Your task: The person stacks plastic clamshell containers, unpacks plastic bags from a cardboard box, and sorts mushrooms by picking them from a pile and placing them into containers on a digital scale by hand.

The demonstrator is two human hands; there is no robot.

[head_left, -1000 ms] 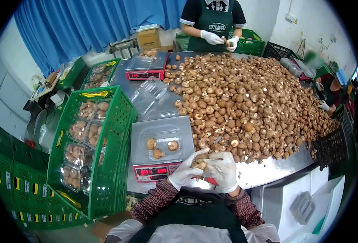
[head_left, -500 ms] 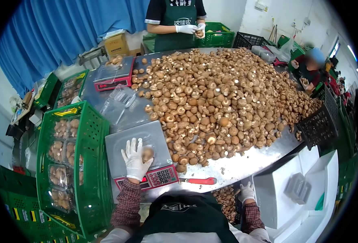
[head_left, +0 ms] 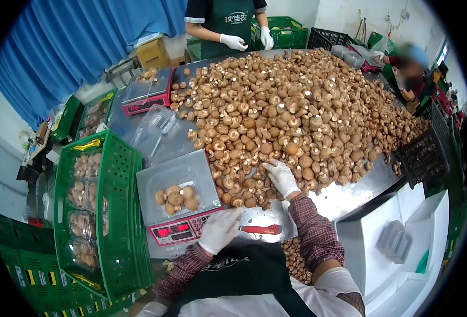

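Note:
My right hand (head_left: 282,178), in a white glove, reaches onto the near edge of a large heap of brown mushrooms (head_left: 275,116); its fingers are stretched out and touch the mushrooms. My left hand (head_left: 220,231), also gloved, hovers beside the keypad of the near digital scale (head_left: 151,203), fingers extended and slightly blurred, with nothing visible in them. On the scale's grey plate several mushrooms (head_left: 175,198) sit together in what looks like a clear plastic tray. A red-handled knife (head_left: 260,229) lies on the metal table right of my left hand.
A green crate (head_left: 119,185) with packed mushroom trays stands at the left. Clear empty trays (head_left: 162,120) lie near a second scale (head_left: 149,95). At the right are a white foam box (head_left: 371,253) and a black crate (head_left: 426,150). Across the table stands a co-worker (head_left: 225,26).
My left hand has left the scale plate and moved right and down, uncovering the mushrooms there. My right hand has risen from the low container onto the heap. The co-worker's hands have parted.

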